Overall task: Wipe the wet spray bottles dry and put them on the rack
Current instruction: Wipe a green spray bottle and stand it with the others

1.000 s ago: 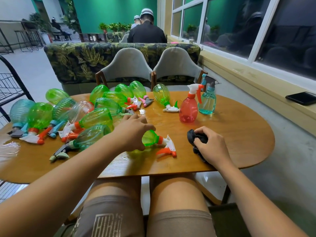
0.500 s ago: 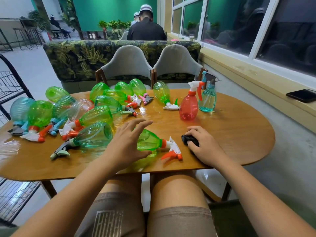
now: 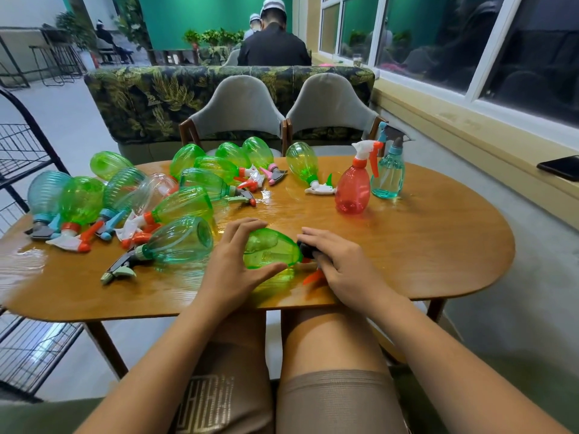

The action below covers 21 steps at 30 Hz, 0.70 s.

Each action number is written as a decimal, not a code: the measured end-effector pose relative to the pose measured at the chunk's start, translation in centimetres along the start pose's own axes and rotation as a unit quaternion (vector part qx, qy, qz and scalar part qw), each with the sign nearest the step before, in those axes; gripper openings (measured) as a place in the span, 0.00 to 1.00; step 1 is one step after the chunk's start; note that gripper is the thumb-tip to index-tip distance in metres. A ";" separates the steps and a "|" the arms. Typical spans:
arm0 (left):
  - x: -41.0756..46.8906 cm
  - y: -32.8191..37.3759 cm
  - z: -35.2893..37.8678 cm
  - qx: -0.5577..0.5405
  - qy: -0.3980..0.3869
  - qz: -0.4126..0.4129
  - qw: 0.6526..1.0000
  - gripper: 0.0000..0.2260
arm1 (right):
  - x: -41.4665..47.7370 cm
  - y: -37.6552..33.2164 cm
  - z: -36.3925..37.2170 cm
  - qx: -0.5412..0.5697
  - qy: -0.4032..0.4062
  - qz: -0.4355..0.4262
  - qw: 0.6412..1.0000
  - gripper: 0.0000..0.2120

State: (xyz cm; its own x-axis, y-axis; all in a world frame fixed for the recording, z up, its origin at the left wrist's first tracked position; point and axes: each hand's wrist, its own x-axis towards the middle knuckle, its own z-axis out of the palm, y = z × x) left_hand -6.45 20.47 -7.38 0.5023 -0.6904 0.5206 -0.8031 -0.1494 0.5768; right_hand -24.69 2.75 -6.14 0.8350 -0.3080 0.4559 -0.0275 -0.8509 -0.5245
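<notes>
A green spray bottle (image 3: 269,250) lies on its side near the front edge of the wooden table (image 3: 423,255), its orange trigger pointing right under my right hand. My left hand (image 3: 233,264) grips the bottle's body, fingers over the top and thumb underneath. My right hand (image 3: 338,261) holds a dark cloth (image 3: 305,249) against the bottle's neck. Several more green and teal spray bottles (image 3: 175,211) lie on their sides on the wet left half of the table. A black wire rack (image 3: 22,158) stands at the left.
A red spray bottle (image 3: 352,189) and a light blue spray bottle (image 3: 388,177) stand upright at the back right. Two grey chairs (image 3: 241,111) face the table. A phone (image 3: 559,167) lies on the window ledge. People sit beyond the sofa.
My left hand has closed round the green bottle and drawn it nearer to me. My right hand has brought the cloth left onto the bottle's neck, covering the trigger.
</notes>
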 end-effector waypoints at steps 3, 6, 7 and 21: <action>0.0 -0.1 0.2 -0.003 -0.003 0.003 1.000 0.35 | -0.8 -0.1 0.9 -0.007 -0.013 -0.003 1.000 0.24; 0.0 -0.2 0.2 -0.011 -0.001 0.008 1.000 0.34 | -1.7 0.5 0.4 -0.026 -0.010 -0.006 1.000 0.26; 0.0 -0.2 0.2 -0.012 0.000 0.008 1.000 0.34 | -2.0 0.7 0.1 -0.030 -0.007 -0.002 1.000 0.26; 0.1 -0.2 0.3 -0.011 -0.002 0.004 1.000 0.33 | -3.0 0.1 -1.5 -0.066 0.028 0.015 0.997 0.27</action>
State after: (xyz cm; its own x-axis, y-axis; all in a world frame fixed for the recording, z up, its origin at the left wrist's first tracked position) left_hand -6.31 20.25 -7.65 0.4950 -0.6938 0.5232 -0.7997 -0.1283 0.5865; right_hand -28.07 2.96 -6.48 0.8005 -0.3546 0.4832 -0.1273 -0.8884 -0.4410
